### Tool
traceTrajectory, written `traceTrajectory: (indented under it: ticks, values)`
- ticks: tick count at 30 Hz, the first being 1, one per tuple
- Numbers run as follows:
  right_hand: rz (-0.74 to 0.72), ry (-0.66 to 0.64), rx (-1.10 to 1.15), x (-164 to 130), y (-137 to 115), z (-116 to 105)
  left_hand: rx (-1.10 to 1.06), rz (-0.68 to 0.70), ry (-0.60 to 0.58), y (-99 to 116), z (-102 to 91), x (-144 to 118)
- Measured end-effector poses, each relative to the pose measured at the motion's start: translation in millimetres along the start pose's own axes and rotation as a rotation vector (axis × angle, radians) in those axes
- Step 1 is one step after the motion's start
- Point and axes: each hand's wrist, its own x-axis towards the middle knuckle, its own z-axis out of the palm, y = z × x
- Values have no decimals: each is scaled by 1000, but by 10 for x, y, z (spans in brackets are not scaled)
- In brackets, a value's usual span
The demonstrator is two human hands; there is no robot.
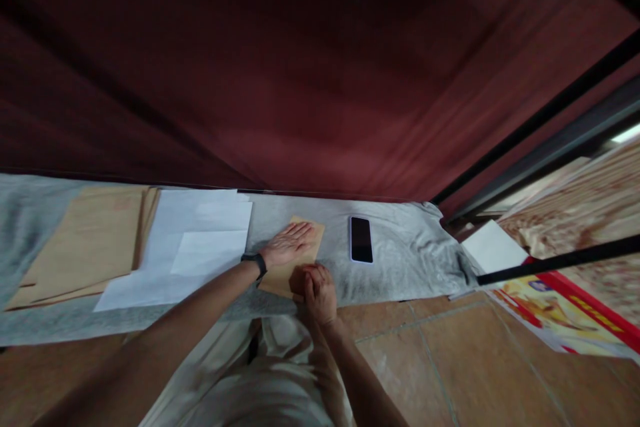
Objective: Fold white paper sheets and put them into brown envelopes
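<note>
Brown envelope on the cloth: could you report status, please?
Left hand flat on brown envelope. Right hand fisted, pressing its near edge. Phone beside it, apart.

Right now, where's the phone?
Head view: the phone lies face up on the grey cloth, just right of the brown envelope under both hands.

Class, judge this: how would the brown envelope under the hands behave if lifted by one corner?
The brown envelope looks thin and flat, so it would probably flex and feel light. Pressed by the left hand on soft grey cloth, it may drag rather than slide.
</note>
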Motion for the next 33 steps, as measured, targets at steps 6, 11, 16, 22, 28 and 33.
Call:
traceTrajectory:
  ticks: [6,11,16,22,28,33]
  values:
    - [-34,9,-68,-5,10,6,-53,82,-104,171,-63,-434]
    - [-83,10,-120,6,1,10,-139,122,-102,340,-80,-814]
    - [-69,-20,-131,21,-13,-15,-119,133,-18,495,-34,-1123]
    - [-91,28,-79,-33,-122,-40,-97,112,118,527,58,-1200]
    - [-294,-88,-183,-351,-391,183,-30,-55,197,447,238,-1173]
    - [-275,-120,-336,-500,-422,252,140,-103,238,408,331,-1225]
